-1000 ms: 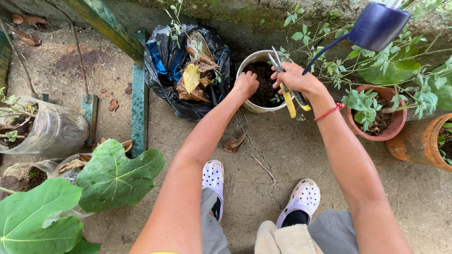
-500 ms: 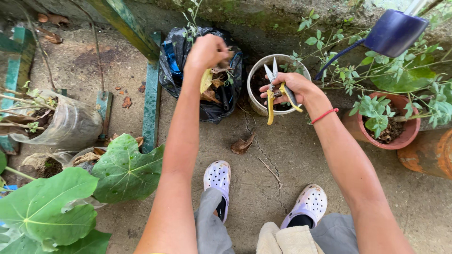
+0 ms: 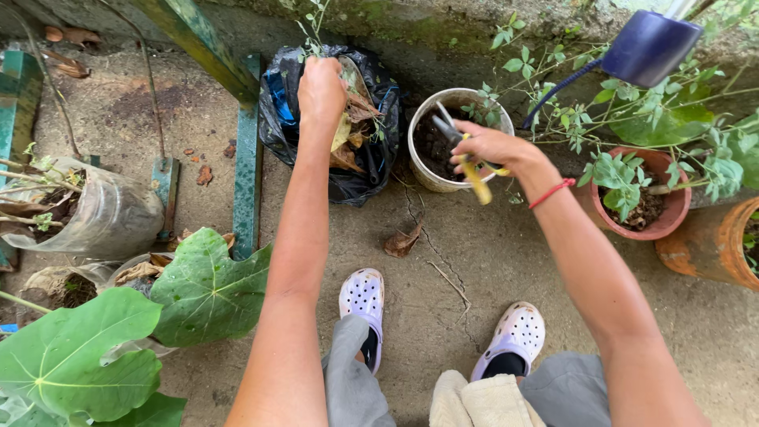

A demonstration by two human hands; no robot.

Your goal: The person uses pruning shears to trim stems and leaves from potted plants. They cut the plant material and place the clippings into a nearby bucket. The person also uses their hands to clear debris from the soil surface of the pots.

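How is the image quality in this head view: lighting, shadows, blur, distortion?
Head view: soft, even daylight, no hard shadows or glare; wide-angle lens bends the edges, stretching the big green leaves; left hand over the black bag and right hand with the yellow-handled shears look fairly sharp; the blue watering can at the top is slightly soft.

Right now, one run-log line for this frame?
left hand: over black bag | right hand: holds yellow-handled shears | white pot: soil
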